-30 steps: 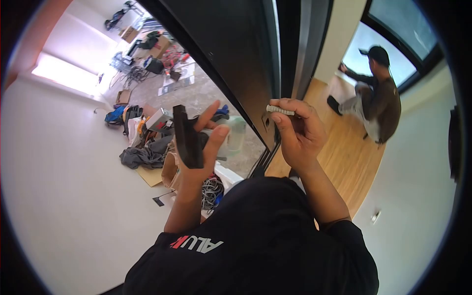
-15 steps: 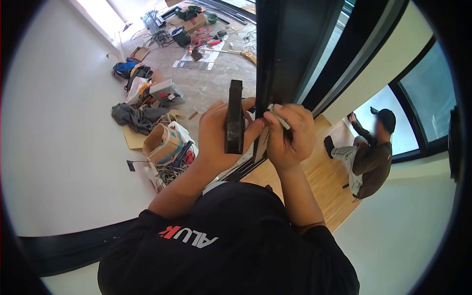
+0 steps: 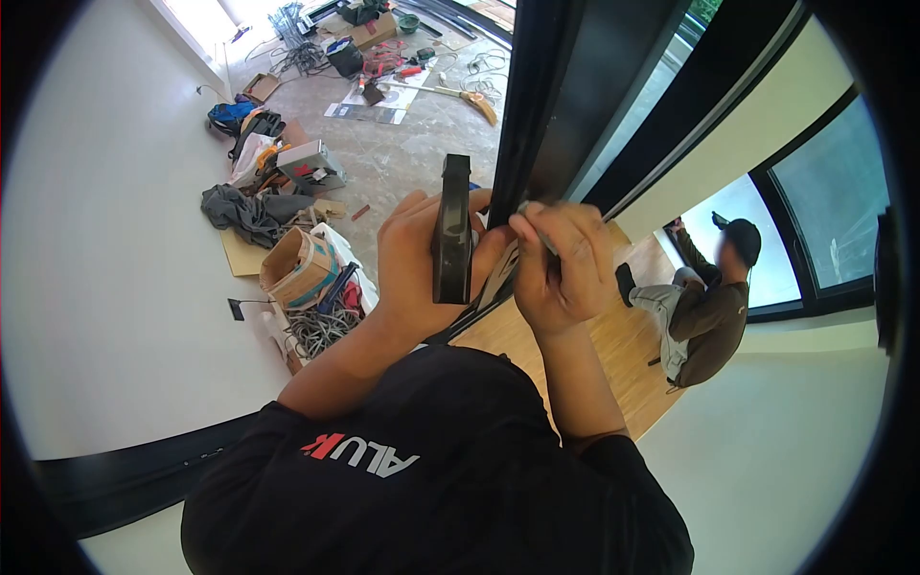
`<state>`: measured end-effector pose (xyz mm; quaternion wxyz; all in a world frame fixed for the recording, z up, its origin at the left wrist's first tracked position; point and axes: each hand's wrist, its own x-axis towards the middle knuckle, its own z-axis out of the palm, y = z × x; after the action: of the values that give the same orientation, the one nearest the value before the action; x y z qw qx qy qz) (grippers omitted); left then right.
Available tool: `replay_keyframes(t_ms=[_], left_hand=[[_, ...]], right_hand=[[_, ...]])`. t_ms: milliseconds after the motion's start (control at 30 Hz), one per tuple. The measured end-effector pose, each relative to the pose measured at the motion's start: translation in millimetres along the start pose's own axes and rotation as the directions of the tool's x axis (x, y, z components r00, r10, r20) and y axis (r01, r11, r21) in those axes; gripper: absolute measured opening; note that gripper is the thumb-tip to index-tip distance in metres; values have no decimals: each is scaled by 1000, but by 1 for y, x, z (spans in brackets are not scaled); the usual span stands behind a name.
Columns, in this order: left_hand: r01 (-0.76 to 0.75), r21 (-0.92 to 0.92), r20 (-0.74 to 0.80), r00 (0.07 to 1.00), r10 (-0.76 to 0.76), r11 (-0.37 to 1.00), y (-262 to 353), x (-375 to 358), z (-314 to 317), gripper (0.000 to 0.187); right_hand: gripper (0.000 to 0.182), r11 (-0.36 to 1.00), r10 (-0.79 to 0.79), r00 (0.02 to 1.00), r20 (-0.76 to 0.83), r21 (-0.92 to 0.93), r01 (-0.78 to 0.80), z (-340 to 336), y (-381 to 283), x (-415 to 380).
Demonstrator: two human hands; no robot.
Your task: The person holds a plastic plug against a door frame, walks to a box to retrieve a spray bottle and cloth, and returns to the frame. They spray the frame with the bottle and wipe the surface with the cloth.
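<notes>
My left hand (image 3: 412, 251) is closed around a black bar-shaped piece (image 3: 452, 235), held upright in front of the palm. Several of its fingers are hidden behind the bar. Just to the right, my right hand (image 3: 565, 264) pinches a small pale strip (image 3: 552, 245) between thumb and fingers; only a sliver of it shows. Both hands are close together at the edge of a tall black door or window frame (image 3: 541, 105), with the right fingertips against or very near it. Between the hands a light, flat part (image 3: 502, 273) shows, partly covered.
On the right a person (image 3: 714, 307) in a dark top and cap sits low by a window, on the wood floor (image 3: 537, 331). At left lie a cardboard box (image 3: 299, 268), coiled cables (image 3: 326, 331), a metal case (image 3: 311, 165) and bags. Tools and a broom (image 3: 476, 103) lie farther off.
My view has shifted slightly, so the background sits farther left. My right fingers have turned, covering more of the pale strip. The black bar stays in my left hand.
</notes>
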<state>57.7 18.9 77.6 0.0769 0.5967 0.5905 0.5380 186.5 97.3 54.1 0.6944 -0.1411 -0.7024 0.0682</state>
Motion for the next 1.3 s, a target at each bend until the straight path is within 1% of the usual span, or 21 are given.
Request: replay_keyframes(t_ms=[67,133,233,333,367,467,567,667,767,833,900,967,1133,1233,1300], left_hand=[[2,-23,-19,1000,-2,1000,-1,-3,2,31],[0,1,-13,1000,0,1000,-4,-5,2,32],[-2,12,-9,1000,3,1000,0,1,1,32],[10,-6,-13,1000,-10,1000,-3,-1,5,31],[11,-13,-20,1000,-11,1000,-4,-3,5,30],[-82,49,-19,996,83,995,-5,-3,3,30],[-93,16,-28,995,93,996,-6,-5,1,30],[-108,76,-13,994,109,991,-4,-4,0,30],[-168,56,-41,985,170,984,-9,-2,2,30],[-191,11,-104,976,191,982,-12,-5,9,29],[-193,4,-104,976,192,981,-9,-3,9,28],[-163,37,-49,985,165,986,-4,0,2,28],[-160,39,-32,986,161,986,-4,1,3,27],[-152,53,-35,987,154,987,-3,3,2,27],[-136,76,-18,990,138,988,-2,1,1,28]], right_hand=[[26,1000,-8,1000,-4,0,8,-1,-3,3],[26,1000,-25,1000,-11,10,25,1,-2,6],[26,1000,-11,999,-37,23,11,3,1,-2],[26,999,-36,999,6,-10,36,-1,-1,10],[26,1000,-19,1000,12,-16,19,-3,-3,4],[26,999,-28,1000,6,-31,29,-1,-1,0],[27,998,-44,999,7,-41,44,-1,-9,0],[28,997,-70,998,-3,-23,70,1,-5,2],[27,997,-77,997,-8,-17,77,2,-7,4],[27,996,-89,996,-16,-1,89,3,-8,17],[27,999,-47,999,8,-13,47,-4,-5,3],[26,998,-54,998,20,-22,54,-2,-1,4],[25,999,-28,999,26,-23,29,-5,-6,14],[24,1000,8,1000,25,-19,-7,-5,-6,4],[24,998,-55,998,7,-16,55,-2,-4,17]])
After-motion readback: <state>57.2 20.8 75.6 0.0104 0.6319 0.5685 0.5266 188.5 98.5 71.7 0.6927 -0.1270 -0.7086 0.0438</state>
